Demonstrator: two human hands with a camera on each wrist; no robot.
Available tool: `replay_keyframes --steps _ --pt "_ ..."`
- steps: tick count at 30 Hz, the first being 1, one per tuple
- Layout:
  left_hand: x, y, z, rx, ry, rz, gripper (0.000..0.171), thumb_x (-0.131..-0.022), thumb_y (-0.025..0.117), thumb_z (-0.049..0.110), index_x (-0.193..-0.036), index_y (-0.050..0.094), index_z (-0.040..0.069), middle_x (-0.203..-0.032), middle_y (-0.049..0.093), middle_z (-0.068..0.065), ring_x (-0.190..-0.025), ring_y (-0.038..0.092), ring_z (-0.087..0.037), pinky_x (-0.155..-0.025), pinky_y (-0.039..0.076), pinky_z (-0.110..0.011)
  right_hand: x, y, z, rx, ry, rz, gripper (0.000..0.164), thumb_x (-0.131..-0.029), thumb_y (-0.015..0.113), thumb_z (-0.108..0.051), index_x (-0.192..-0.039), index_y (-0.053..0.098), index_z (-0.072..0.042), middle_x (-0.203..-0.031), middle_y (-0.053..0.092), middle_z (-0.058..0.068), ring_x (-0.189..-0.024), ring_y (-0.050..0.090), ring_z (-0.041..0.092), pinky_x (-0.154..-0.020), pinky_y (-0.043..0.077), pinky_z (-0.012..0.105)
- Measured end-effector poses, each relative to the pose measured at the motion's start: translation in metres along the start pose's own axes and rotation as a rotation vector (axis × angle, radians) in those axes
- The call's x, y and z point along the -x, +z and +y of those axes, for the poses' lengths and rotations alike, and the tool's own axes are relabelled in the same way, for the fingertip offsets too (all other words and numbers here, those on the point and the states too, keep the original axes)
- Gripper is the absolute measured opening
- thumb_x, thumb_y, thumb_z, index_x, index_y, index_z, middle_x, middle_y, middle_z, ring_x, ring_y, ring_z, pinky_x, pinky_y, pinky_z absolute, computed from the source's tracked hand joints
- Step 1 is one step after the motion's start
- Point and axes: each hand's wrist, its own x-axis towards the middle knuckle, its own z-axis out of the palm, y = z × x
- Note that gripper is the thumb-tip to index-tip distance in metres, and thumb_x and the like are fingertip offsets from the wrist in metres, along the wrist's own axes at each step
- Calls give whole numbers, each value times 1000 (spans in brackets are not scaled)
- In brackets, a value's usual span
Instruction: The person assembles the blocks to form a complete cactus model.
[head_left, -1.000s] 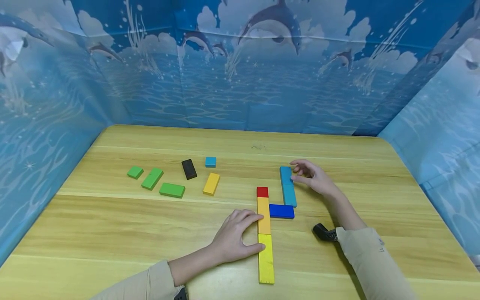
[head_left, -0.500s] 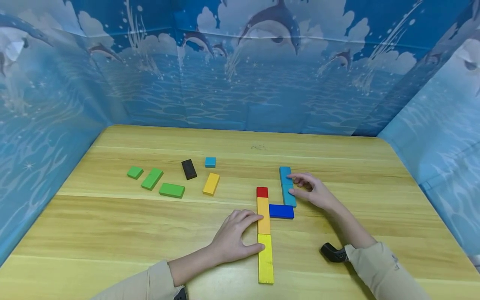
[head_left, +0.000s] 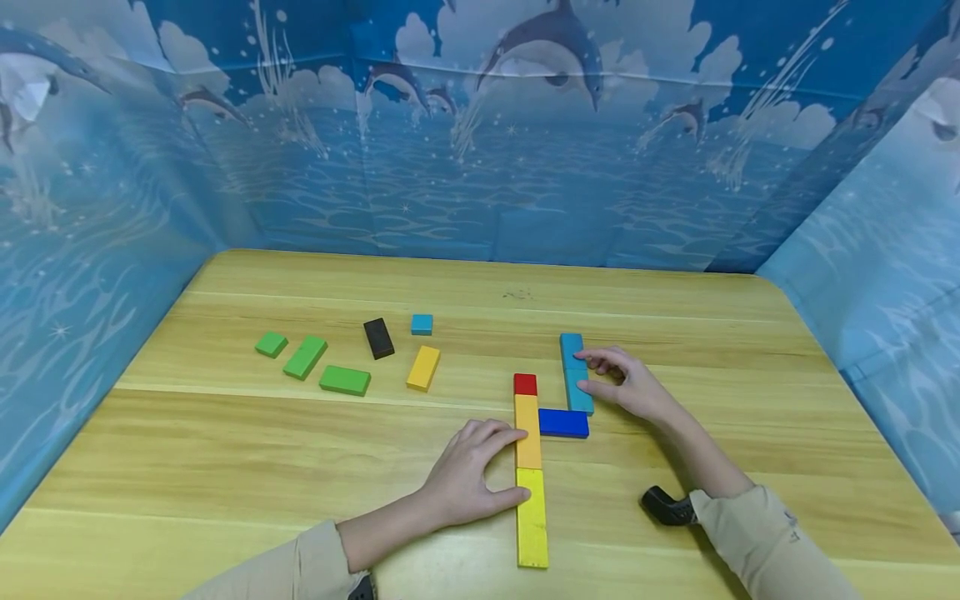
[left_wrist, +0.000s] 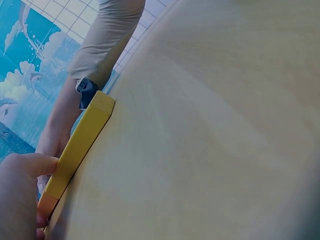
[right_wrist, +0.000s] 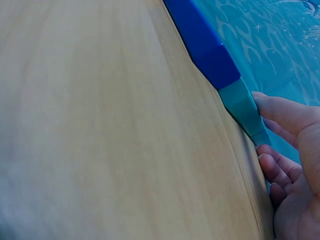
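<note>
My left hand point(head_left: 467, 477) rests its thumb on the yellow block point(head_left: 532, 533) and its index fingertip on the orange block point(head_left: 527, 417), both from the left side. A small red block point(head_left: 525, 384) caps this column at its far end. My right hand point(head_left: 630, 385) touches two light blue blocks point(head_left: 572, 346) set end to end, index fingertip on the far one and thumb on the near one. Between column and light blue pair lies a dark blue block point(head_left: 563, 423). In the right wrist view, the thumb is at the light blue block point(right_wrist: 241, 105), right beside the dark blue one point(right_wrist: 207, 47).
To the left lie several loose blocks: green ones point(head_left: 344, 381), a black one point(head_left: 378, 338), a light blue square one point(head_left: 422, 325) and a yellow-orange one point(head_left: 423, 368). A black wrist device point(head_left: 667, 506) sticks out from the right sleeve. Dolphin-print sheets point(head_left: 495, 167) surround the wooden table point(head_left: 247, 467).
My right hand has slid nearer along the light blue pair, its thumb coming from the far block down to the near one. My left hand and the blocks have stayed put.
</note>
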Motion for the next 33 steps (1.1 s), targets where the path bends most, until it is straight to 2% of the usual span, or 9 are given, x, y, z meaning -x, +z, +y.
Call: replay_keyframes --steps 3,8,11,16,19,22,26,29,33 --pt "0 0 0 20 1 7 60 -77 66 46 -129 50 21 -122 49 5 -109 41 -13 -91 37 -37 -1 0 2 0 -2 -2 40 -85 62 -3 -122 52 7 -101 49 22 -90 41 32 -73 36 25" --pt "-1 -7 -3 186 -4 54 60 -77 68 41 -129 51 17 -123 48 3 -112 40 -13 -92 38 -38 -1 0 2 -4 -10 -7 40 -85 62 -2 -122 51 7 -101 49 22 -90 41 32 -73 36 25" --pt "-5 -18 -11 238 0 109 61 -76 71 34 -129 50 14 -125 47 -1 -115 39 -17 -92 39 -43 0 0 2 -5 -9 -6 40 -85 61 -3 -122 51 7 -101 49 22 -90 41 32 -72 36 24" --pt "-16 -52 -41 100 1 230 64 -74 73 30 -130 48 11 -128 47 -8 -118 41 -25 -96 32 -52 0 -1 3 0 0 -8 40 -85 61 -4 -123 51 6 -100 49 20 -90 41 31 -71 35 25" --pt "-20 -74 -63 -10 -6 259 63 -74 73 31 -129 49 10 -129 47 -9 -118 41 -27 -97 29 -52 0 -1 3 5 0 -9 40 -85 62 -5 -123 51 5 -100 49 19 -90 41 30 -71 35 25" --pt "-21 -92 -83 -93 -24 222 65 -73 73 34 -130 49 11 -130 47 -10 -117 39 -28 -95 26 -50 0 -1 3 8 -4 -9 40 -85 62 -5 -123 51 5 -100 49 20 -90 41 30 -71 35 24" --pt "-21 -107 -101 -160 -58 106 71 -73 73 40 -134 46 15 -134 44 -10 -120 36 -30 -98 21 -53 -1 -1 4 7 -6 -12 41 -85 62 -5 -123 51 5 -101 49 21 -90 41 30 -71 35 24" --pt "-22 -114 -110 -191 -72 36 74 -73 73 45 -135 44 18 -136 43 -10 -122 33 -31 -98 19 -53 -1 -1 6 6 -6 -13 41 -85 62 -5 -123 51 5 -101 49 21 -91 41 31 -72 35 24" --pt "-24 -118 -117 -199 -73 -5 73 -73 72 47 -134 46 18 -136 43 -10 -124 32 -32 -99 17 -53 -1 0 7 4 -2 -14 41 -85 62 -5 -123 51 5 -102 49 21 -91 41 31 -72 35 25"
